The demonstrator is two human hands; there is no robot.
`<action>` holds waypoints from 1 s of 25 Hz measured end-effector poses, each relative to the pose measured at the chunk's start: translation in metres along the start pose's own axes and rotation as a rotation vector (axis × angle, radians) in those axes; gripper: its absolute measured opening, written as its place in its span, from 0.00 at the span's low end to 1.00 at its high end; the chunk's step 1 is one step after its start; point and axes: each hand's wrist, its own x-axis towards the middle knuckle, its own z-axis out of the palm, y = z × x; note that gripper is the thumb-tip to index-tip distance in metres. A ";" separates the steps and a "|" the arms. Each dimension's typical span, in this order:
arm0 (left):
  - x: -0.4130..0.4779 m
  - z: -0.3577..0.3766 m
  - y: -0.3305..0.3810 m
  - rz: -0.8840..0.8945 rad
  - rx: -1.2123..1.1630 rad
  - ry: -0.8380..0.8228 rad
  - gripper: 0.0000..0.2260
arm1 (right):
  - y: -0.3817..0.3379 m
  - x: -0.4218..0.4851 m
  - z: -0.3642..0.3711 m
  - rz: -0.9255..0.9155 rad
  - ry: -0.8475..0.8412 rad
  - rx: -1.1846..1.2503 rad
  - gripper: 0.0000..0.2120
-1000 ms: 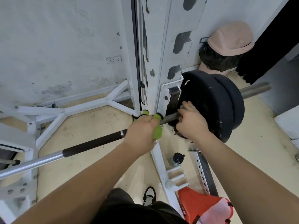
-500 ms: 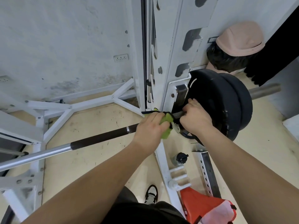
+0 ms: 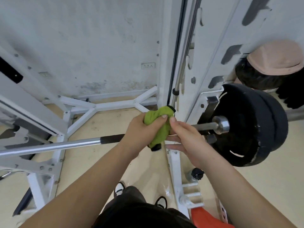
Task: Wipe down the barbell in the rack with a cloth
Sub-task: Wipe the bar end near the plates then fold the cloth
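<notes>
The barbell runs from the lower left to the right across the white rack, with a black grip section and two black plates on its right end. My left hand grips a bunched green cloth just above the bar's middle. My right hand is beside it, thumb tip touching the cloth, fingers loosely extended under it. The bar behind my hands is hidden.
A person in a pink cap is behind the plates at the right. A black-capped bottle stands by the rack's foot. An orange bag lies at the bottom right. White frame struts cross the floor on the left.
My right hand has let go of the bar by the plates and come to the cloth. My left hand has lifted the cloth off the bar and bunched it up.
</notes>
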 end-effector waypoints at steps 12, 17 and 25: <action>-0.091 -0.138 -0.079 -0.213 -0.146 0.346 0.24 | 0.023 -0.008 0.161 -0.047 -0.148 -0.167 0.18; -0.160 -0.228 -0.117 -0.058 -0.094 0.625 0.11 | 0.044 -0.025 0.260 -0.049 -0.088 -0.091 0.20; -0.263 -0.404 -0.200 -0.319 0.162 0.645 0.28 | 0.124 -0.086 0.454 0.032 -0.023 -0.194 0.19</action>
